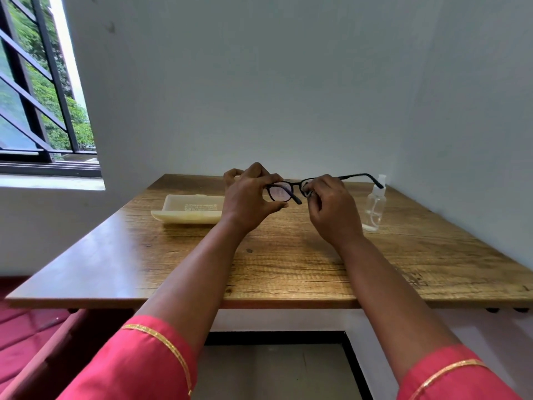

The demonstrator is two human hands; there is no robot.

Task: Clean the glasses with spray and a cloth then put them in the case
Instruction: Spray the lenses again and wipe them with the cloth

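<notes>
Above the table (pixel 288 269), the glasses (pixel 284 192) are held up by both hands: one lens rim is pinched by the left hand (pixel 248 197), the other lens is gripped by the right hand (pixel 331 209) through a barely visible cloth (pixel 309 193). Farther back, the case (pixel 190 210) lies left, closed, and the spray (pixel 374 206) stands right.

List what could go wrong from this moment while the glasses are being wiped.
1. The glasses are held in the air above the table by fingertips only; the left hand pinches one lens rim, so a slip could drop them.
2. The right hand rubs the other lens; pressing hard may strain the thin frame.
3. The spray bottle stands close beside the right hand and could be knocked over.
</notes>
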